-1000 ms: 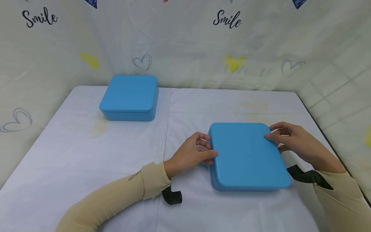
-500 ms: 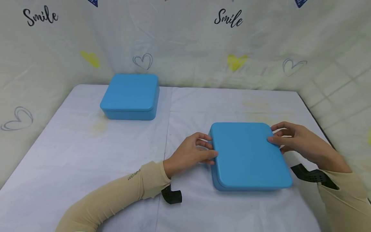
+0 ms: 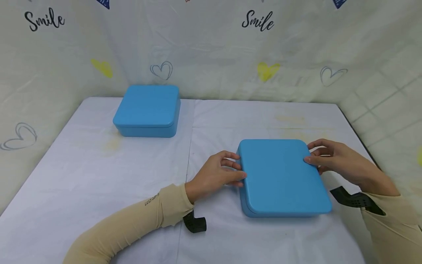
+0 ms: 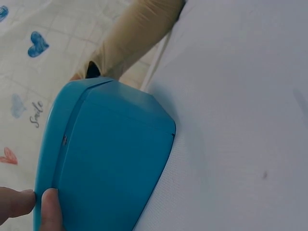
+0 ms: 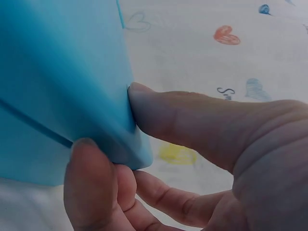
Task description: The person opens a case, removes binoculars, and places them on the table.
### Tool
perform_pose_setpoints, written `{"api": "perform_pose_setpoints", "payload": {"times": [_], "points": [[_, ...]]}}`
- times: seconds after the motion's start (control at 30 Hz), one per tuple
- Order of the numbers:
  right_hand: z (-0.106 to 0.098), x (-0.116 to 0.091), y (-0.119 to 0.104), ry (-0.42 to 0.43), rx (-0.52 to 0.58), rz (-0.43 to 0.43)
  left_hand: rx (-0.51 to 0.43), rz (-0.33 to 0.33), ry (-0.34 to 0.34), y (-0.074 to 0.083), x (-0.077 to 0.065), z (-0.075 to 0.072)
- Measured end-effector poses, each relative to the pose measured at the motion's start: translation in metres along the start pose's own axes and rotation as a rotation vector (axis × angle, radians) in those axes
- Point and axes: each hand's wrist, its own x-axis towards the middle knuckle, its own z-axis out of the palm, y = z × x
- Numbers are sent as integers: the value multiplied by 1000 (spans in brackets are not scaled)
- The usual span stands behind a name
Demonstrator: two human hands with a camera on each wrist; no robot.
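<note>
A blue rectangular box (image 3: 283,179) with a rounded, fitted lid lies on the white-covered table at the front right. At its left edge, my left hand (image 3: 215,174) has the thumb on the lid's top rim and the fingers against the side. The left wrist view shows a fingertip (image 4: 51,207) by the seam under the lid (image 4: 57,120). My right hand (image 3: 339,161) pinches the lid near the far right corner. Its thumb (image 5: 163,110) presses the top face, with the other fingers around the side at the seam. The box's inside is hidden.
A second, similar blue box (image 3: 148,110) stands shut at the back left of the table (image 3: 132,176). A pale curtain (image 3: 211,47) printed with hearts and "Smile" hangs behind. Black wrist-camera mounts (image 3: 195,223) stick out below both sleeves.
My right hand has shifted slightly right and toward me along the lid's edge. The left hand and both boxes stay almost where they were.
</note>
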Motion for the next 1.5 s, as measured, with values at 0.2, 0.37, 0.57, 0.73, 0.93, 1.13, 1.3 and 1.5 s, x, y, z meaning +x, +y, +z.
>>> {"api": "perform_pose_setpoints", "payload": {"times": [0.2, 0.37, 0.57, 0.73, 0.93, 1.13, 1.3, 1.5], "points": [[1, 1, -1, 8, 6, -5, -1, -2, 4, -1, 0, 0], [2, 1, 0, 16, 14, -6, -3, -2, 4, -1, 0, -1], [1, 1, 1, 18, 16, -16, 1, 4, -3, -1, 0, 0], [1, 1, 3, 13, 23, -21, 7, 6, -4, -1, 0, 0], [1, 2, 3, 14, 25, -20, 17, 15, 1, -2, 0, 1], [2, 3, 3, 19, 48, -21, 26, 14, 2, -2, 0, 1], [2, 4, 4, 8, 58, -23, 43, 16, -1, -2, -1, 0], [2, 4, 5, -3, 72, -20, 40, 17, -9, -2, -1, 0]]}}
